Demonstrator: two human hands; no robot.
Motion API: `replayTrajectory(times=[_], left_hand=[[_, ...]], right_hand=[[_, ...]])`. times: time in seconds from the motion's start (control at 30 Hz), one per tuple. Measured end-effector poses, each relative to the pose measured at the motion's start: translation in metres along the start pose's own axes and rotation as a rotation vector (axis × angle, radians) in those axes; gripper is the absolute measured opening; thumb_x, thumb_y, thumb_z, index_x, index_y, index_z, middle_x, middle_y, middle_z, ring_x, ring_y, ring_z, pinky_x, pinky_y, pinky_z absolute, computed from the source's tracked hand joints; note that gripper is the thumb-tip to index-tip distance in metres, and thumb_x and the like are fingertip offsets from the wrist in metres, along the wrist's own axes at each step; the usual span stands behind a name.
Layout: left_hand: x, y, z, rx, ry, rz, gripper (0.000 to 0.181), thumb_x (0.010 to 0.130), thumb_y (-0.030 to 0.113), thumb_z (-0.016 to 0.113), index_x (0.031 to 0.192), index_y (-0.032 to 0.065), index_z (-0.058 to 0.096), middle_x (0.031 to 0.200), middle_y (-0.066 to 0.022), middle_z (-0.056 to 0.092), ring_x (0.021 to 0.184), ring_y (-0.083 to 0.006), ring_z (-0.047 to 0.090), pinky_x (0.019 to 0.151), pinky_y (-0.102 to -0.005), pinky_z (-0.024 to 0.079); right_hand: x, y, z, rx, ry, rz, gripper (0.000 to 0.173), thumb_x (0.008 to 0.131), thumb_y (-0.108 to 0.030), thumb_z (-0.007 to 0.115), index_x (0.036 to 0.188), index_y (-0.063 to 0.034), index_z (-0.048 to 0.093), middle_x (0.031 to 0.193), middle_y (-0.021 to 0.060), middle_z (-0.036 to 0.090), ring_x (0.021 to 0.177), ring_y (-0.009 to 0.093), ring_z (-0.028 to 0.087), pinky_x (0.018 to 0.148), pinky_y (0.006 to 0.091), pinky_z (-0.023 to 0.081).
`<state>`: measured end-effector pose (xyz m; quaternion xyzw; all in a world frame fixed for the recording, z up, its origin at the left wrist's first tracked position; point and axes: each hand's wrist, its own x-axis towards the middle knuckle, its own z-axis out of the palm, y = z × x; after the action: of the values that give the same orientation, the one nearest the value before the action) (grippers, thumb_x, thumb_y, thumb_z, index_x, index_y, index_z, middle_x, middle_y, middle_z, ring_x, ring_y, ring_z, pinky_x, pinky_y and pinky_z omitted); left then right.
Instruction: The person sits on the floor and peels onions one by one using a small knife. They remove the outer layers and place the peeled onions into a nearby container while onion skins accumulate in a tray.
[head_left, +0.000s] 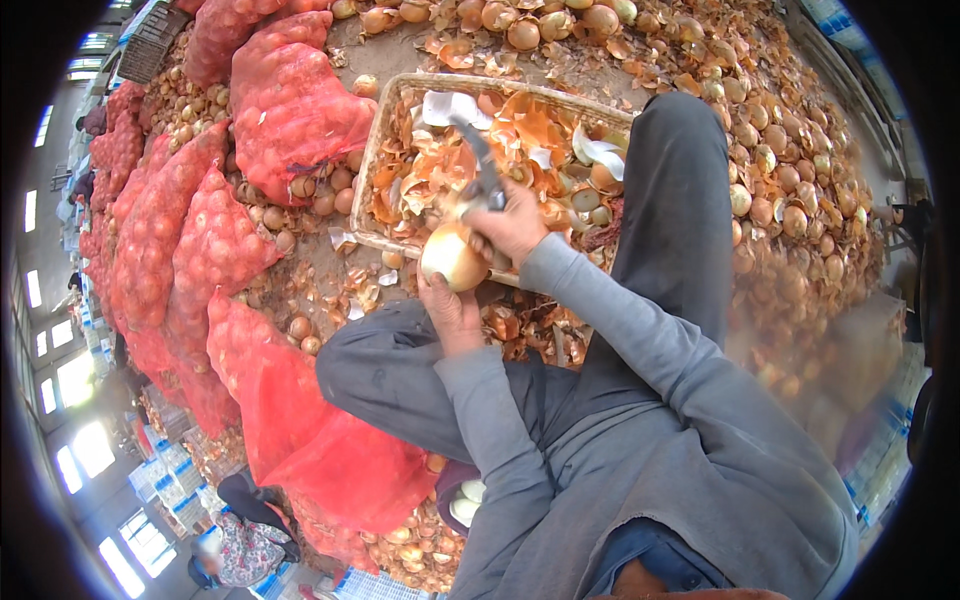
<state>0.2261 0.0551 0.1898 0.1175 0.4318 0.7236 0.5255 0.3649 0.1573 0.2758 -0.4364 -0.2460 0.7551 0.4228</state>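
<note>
A large pale onion (454, 257) rests in my left hand (452, 311), whose fingers hold it from below, near the front edge of the rectangular crate (495, 82). My right hand (513, 221) touches the onion's upper right side. That hand grips a dark knife (480, 154), its blade pointing up and away over the crate; motion blurs it a little. Inside the crate lie orange onion skins (525, 124), white peel pieces (452, 109) and a few onions. The onion hides part of my right fingertips.
Red mesh sacks of onions (289, 105) stand along the left. Loose onions and dry skins (787, 176) cover the floor at right and top. My bent legs flank the crate's near side. Another person (247, 551) sits at the lower left. An empty-looking red net (330, 450) lies by my knee.
</note>
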Motion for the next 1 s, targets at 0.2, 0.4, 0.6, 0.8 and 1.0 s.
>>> replayTrajectory(times=[0.2,0.4,0.6,0.8,1.0], left_hand=[[0.004,0.011,0.018,-0.003,0.012,0.031,0.102,0.072,0.052,0.092,0.148,0.0012,0.047,0.142,-0.0113,0.058,0.131,-0.0287,0.057,0.11,-0.0476,0.051],[-0.002,0.023,0.033,0.453,-0.02,0.157,0.107,0.07,0.063,0.088,0.146,-0.0002,0.048,0.14,-0.014,0.058,0.125,-0.0287,0.06,0.107,-0.0418,0.051],[0.008,0.021,-0.001,1.294,-0.101,0.38,0.103,0.08,0.074,0.074,0.141,-0.0052,0.051,0.124,-0.0264,0.061,0.119,-0.0402,0.058,0.103,-0.0491,0.046],[-0.007,0.018,0.003,1.171,0.106,0.312,0.076,0.087,0.047,0.074,0.137,-0.0053,0.053,0.129,-0.0236,0.059,0.118,-0.0363,0.059,0.102,-0.0454,0.047],[-0.008,0.023,0.02,0.872,0.304,0.147,0.058,0.088,0.025,0.059,0.137,-0.004,0.053,0.129,-0.0229,0.06,0.116,-0.0346,0.06,0.1,-0.0439,0.049]], right_hand=[[0.031,-0.011,-0.068,-1.058,0.269,-0.444,0.054,0.096,-0.024,0.072,0.137,0.0053,0.052,0.093,0.0132,0.071,0.059,0.021,0.07,0.048,0.0287,0.057],[-0.009,0.026,-0.021,-0.327,-0.132,-0.029,0.058,0.098,-0.044,0.07,0.129,0.0035,0.058,0.081,0.0067,0.067,0.046,0.013,0.06,0.04,0.026,0.047],[-0.002,0.058,-0.028,-0.455,-0.088,-0.049,0.031,0.099,-0.022,0.068,0.115,0.004,0.062,0.063,0.0035,0.062,0.048,0.011,0.06,0.042,0.0274,0.046],[0.011,0.06,-0.03,-0.289,-0.054,0.106,0.016,0.098,-0.011,0.063,0.096,0.0042,0.059,0.071,0.0084,0.069,0.05,0.013,0.062,0.045,0.0288,0.046],[0.022,-0.005,-0.064,-1.14,0.419,-0.723,0.027,0.095,-0.022,0.069,0.115,-0.0048,0.065,0.086,0.0236,0.068,0.084,0.04,0.069,0.075,0.0486,0.056]])
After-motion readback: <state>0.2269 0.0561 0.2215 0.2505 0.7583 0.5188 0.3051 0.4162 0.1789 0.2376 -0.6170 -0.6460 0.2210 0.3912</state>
